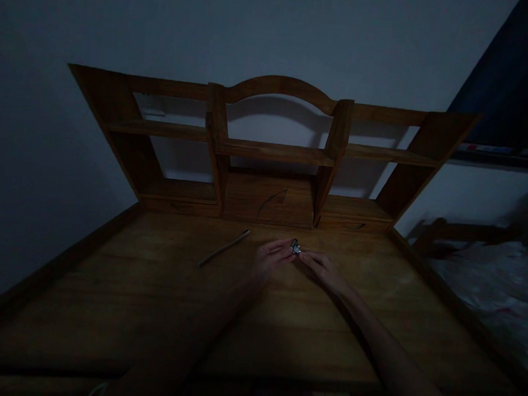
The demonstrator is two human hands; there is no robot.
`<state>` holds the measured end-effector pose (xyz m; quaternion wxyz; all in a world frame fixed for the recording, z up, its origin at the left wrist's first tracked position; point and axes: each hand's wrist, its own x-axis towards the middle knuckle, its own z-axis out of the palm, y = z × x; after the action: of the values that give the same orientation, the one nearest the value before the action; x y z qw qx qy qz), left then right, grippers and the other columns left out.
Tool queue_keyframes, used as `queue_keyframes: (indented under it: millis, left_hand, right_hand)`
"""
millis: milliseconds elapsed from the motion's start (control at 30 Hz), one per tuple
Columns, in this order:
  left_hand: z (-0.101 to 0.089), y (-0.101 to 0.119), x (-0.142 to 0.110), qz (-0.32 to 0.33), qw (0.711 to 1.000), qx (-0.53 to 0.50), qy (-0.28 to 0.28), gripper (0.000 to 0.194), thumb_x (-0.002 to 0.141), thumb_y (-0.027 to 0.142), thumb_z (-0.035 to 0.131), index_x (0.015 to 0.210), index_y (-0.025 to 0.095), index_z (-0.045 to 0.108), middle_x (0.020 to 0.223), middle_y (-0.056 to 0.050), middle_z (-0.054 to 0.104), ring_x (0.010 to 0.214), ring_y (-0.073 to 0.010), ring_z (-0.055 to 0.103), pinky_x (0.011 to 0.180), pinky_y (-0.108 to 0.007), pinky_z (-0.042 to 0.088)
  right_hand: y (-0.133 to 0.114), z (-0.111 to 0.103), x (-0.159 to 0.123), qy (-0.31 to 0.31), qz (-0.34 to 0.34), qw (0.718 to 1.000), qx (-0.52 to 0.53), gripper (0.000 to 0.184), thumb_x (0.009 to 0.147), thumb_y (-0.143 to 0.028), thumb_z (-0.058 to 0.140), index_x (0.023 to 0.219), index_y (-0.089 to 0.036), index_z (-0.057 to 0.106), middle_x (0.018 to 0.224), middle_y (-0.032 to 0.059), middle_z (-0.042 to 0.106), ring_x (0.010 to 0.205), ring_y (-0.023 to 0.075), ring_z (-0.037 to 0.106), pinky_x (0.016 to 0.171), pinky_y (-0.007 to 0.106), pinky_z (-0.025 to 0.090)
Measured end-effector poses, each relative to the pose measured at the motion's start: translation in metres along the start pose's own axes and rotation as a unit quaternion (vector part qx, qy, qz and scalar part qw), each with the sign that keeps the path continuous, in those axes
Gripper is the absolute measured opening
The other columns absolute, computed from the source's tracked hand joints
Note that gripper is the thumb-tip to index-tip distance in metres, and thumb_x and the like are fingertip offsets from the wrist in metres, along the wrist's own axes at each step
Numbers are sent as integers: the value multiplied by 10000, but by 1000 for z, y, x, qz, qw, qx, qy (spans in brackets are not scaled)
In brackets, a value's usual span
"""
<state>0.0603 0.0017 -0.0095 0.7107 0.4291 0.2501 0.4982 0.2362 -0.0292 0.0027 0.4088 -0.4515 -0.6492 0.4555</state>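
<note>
Small shiny piece (295, 246), too dim and tiny to identify, sits just right of the frame's centre, raised between both hands over the counter (169, 324). The left hand (274, 253) has its fingers nearly closed and stretched toward the right of the frame, gripping the piece at their tips. The right hand (326, 269) meets it from the lower right, thumb and fingers drawn together in a narrow pinch on that end. Fingertip holds probably suit so slight an object, since a whole palm would cover it; having two hands on it likely keeps it steady.

Left of the hands, a thin stick (223, 248) with a dark upper end lies slantwise, apart from them, perhaps placed there to leave them room. Behind, the wooden shelf unit (274, 153) stands along the counter's far edge.
</note>
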Motion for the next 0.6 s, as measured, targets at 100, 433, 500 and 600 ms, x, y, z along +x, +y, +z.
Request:
queue_keyframes:
  millis: [100,433,500,600]
  left_hand:
    - [-1,-3,2,-1,999,35,3,355,702,331,740,1013,163,706,1056,-83,696,1011,-248,631,1008,-429,427]
    - [2,1,3,-3,989,150,-14,367,734,449,668,990,193,724,1034,-68,704,1005,-272,623,932,-395,462]
    - [3,3,3,3,985,174,-11,353,746,463,649,956,192,734,1001,-63,712,979,-271,629,912,-382,469]
    - [4,5,2,2,986,165,7,363,750,486,632,932,190,739,986,-65,714,965,-272,634,901,-380,476]
  right_hand:
    - [-4,-1,0,5,-22,999,-29,399,844,-531,500,805,-167,660,615,-12,495,550,117,410,488,222,305]
    - [-8,-4,3,-10,-63,996,-67,347,890,-460,466,973,-210,692,929,41,678,895,243,605,822,350,444]
    - [-9,-4,3,-15,-55,996,-67,344,888,-459,469,985,-219,696,948,48,684,892,250,612,824,360,449]
    - [-13,-4,4,-20,-46,997,-59,344,887,-464,468,1000,-235,697,965,52,686,903,258,611,847,378,447]
